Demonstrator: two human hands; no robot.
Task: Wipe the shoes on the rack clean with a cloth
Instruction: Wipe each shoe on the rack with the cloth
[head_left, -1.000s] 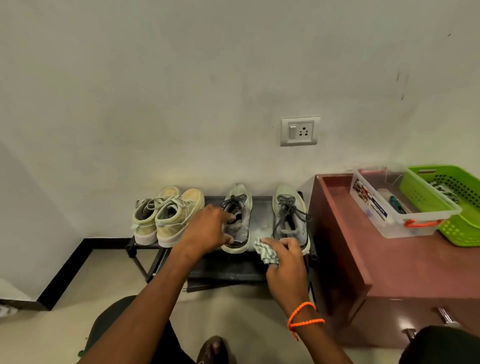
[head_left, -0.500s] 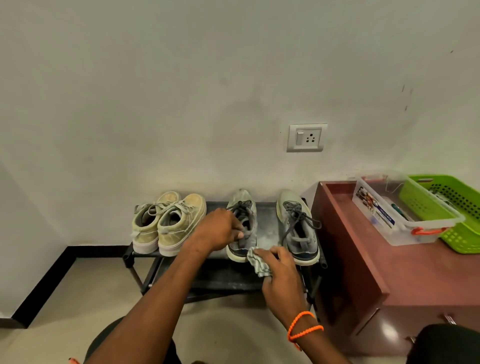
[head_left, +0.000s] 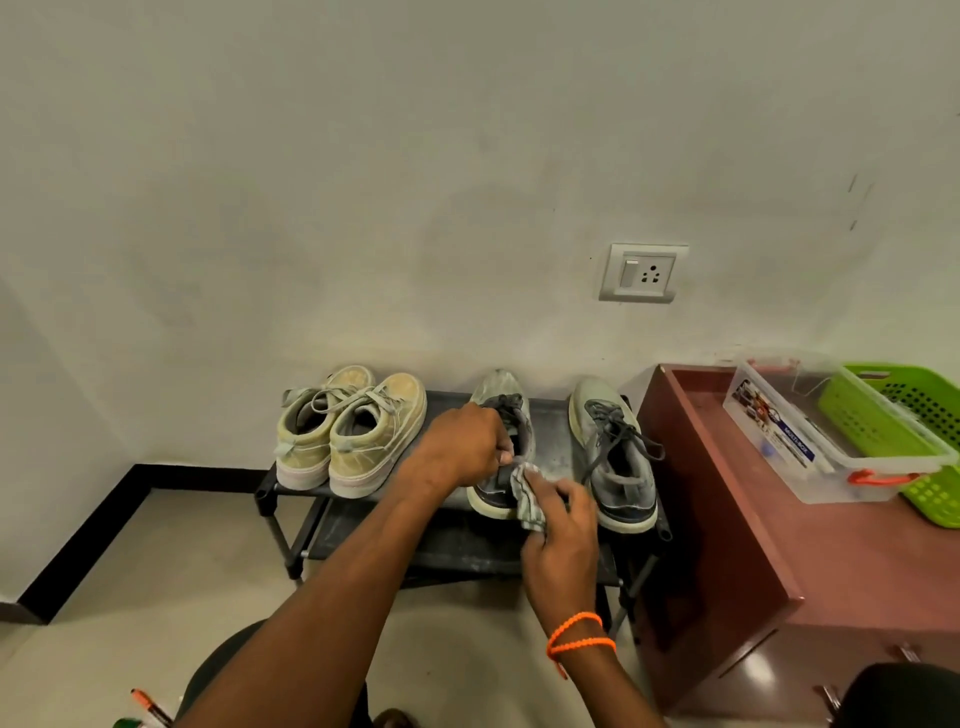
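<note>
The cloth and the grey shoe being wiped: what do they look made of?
The cloth looks like soft woven fabric, pale with a faint check, bunched and creased in the right hand. The grey shoe, held by the left hand, looks like matte mesh or textile with a smoother pale sole, probably rubber; dusty, so uncertain.

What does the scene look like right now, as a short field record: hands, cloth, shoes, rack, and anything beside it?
left hand: left hand grips the collar of the grey lace-up sneaker
right hand: right hand holds the crumpled grey-green cloth against that sneaker's heel side
other shoes: second grey sneaker to the right; pair of beige high-top sneakers on the left
rack: black metal shoe rack, shoes on top tier
beside: reddish-brown wooden cabinet carrying a clear plastic box and a green plastic basket
</note>
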